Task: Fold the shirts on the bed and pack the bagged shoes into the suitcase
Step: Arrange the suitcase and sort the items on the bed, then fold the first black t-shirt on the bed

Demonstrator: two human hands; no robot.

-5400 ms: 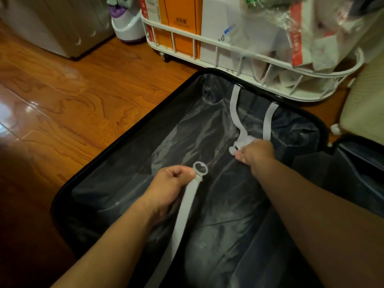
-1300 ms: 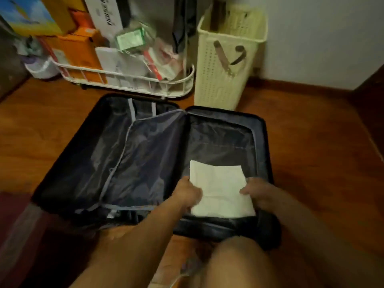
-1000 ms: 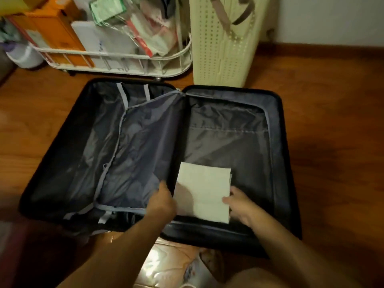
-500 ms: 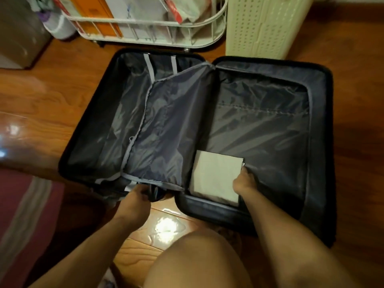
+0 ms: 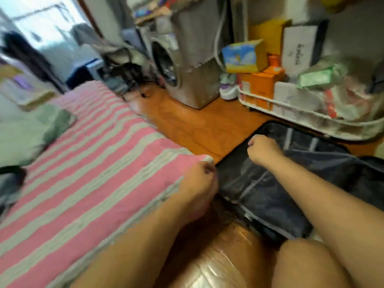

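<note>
The open black hard-shell suitcase with grey fabric lining lies flat on the orange-brown wooden floor, at the right of the scene and just beside the near right corner of the bed with the pink-and-grey striped cover. What shows of its inside is dark lining, a loose zip divider and two pale straps at the far end; no bagged shoes can be seen in it or anywhere else in the blurred view, so that half of the task looks not yet done. On the far left of the bed lies a pale green heap of cloth, possibly the shirts, though blur makes it hard to tell whether it is folded; a dark item sits at the bed's left edge. The left hand hangs over the bed's corner with its grip curled in, apparently holding nothing. The right hand hovers over the suitcase's far left part, grip likewise curled and seemingly empty, though blur leaves that unsure. Judging from this, most of the work remains: shirts to fold and shoes to find and pack. Farther off stand a grey front-loading washing machine and a white wire cart full of boxes and bags.
</note>
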